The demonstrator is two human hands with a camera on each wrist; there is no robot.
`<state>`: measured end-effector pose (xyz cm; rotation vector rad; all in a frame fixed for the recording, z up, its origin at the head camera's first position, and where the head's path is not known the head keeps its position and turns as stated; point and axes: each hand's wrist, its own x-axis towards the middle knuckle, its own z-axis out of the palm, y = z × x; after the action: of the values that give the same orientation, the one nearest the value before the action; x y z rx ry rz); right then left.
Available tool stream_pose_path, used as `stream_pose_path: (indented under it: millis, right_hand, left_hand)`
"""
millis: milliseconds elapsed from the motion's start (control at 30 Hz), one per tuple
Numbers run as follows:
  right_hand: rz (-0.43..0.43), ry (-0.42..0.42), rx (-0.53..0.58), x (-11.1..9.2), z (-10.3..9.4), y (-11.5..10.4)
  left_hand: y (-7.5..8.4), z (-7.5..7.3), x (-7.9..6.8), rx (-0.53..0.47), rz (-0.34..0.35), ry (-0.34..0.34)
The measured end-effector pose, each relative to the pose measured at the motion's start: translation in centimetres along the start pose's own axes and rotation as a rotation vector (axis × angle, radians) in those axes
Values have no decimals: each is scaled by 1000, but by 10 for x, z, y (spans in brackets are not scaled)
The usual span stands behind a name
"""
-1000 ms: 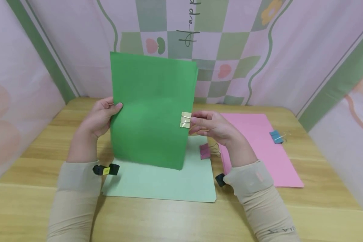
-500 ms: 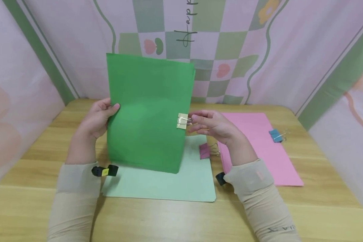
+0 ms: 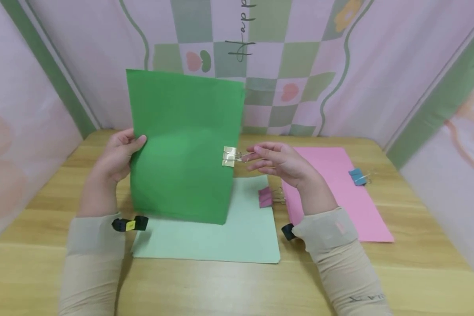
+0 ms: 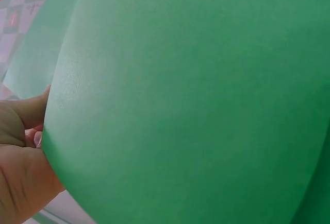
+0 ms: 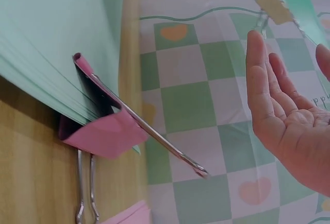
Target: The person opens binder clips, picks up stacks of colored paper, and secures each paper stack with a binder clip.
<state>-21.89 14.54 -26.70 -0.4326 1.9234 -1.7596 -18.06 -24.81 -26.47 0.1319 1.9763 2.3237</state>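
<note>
Green paper sheets (image 3: 181, 145) are held upright in the head view. My left hand (image 3: 120, 153) pinches their left edge, thumb in front and fingers behind. On their right edge sits a gold binder clip (image 3: 229, 156), its wire handles pointing right. My right hand (image 3: 282, 162) is beside those handles, fingers extended; in the right wrist view the thumb stands away from them and a fingertip is right at the handle's end. Under the green sheets lies a pale green paper stack (image 3: 205, 245), with a pink binder clip (image 5: 108, 131) on its right edge.
To the right, a pink paper stack (image 3: 332, 188) with a blue binder clip (image 3: 357, 177) on its right edge lies on the wooden table (image 3: 205, 289). A patterned curtain (image 3: 300, 57) stands behind the table. Black bands (image 3: 130, 224) are at the wrists.
My left hand has carried the green sheets with the gold clip leftward. The clip's handles, first folded against the sheet, now point outward, and the right hand's fingers have come off them.
</note>
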Motion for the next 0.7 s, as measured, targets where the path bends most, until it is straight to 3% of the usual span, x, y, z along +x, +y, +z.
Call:
stream_pose_path:
  millis: [333, 567, 700]
  right_hand:
    - [-40, 88, -8, -6, 0, -6]
    - [-8, 92, -124, 1, 24, 0]
    - [1, 92, -131, 8, 39, 4]
  left_hand:
    - [-2, -16, -7, -31, 5, 4]
    - [1, -20, -9, -29, 5, -2]
    - [1, -23, -12, -20, 13, -4]
